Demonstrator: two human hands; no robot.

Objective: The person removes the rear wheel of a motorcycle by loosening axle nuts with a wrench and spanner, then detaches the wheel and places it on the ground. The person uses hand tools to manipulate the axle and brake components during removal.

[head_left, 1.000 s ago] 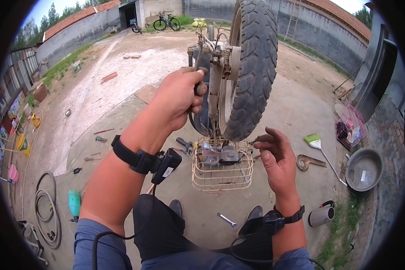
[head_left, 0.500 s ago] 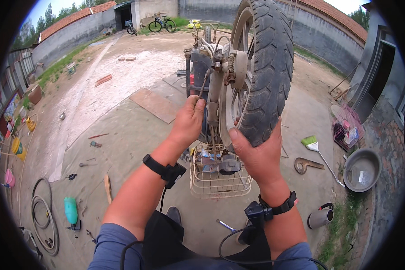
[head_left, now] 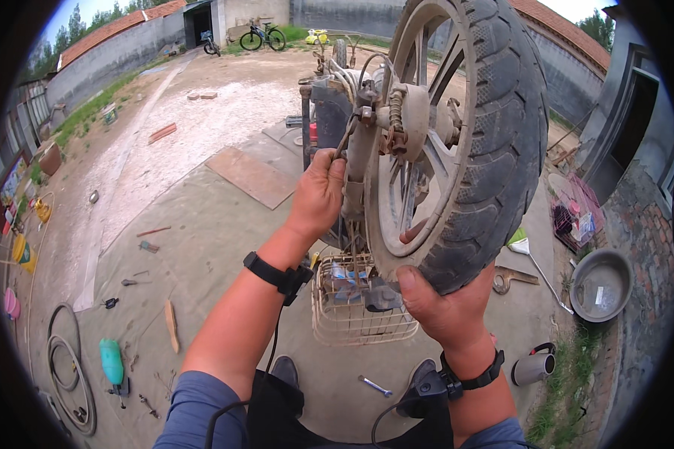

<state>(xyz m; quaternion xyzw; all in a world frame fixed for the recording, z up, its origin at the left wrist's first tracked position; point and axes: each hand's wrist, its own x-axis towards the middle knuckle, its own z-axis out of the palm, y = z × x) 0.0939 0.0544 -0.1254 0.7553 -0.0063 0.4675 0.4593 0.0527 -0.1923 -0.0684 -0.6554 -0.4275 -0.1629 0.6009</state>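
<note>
Because the big wheel leans out between one and two o'clock, it could tip or swing if the hand under it slips. The right hand, at four o'clock, is cupped around the bottom of the tyre, with its thumb on the near side and its fingers mostly hidden underneath. That hold is low down, so a heavy wheel could roll off the palm.

The left hand, near the middle toward eleven o'clock, is closed around a thin metal tool that points up toward twelve, beside the pale metal leg. I can't tell if its tip has caught on anything. If it's pushed hard with a loose bite, it could skid, and knuckles could bang the leg.

If the wheel drops, it could squash the wire basket at about half past five, or hit the right shoe at five o'clock. Fingers could get pinched between wheel and leg if the wheel turns. The black cord at seven o'clock could snag, and a foot could roll on the wrench lying between the feet.
</note>
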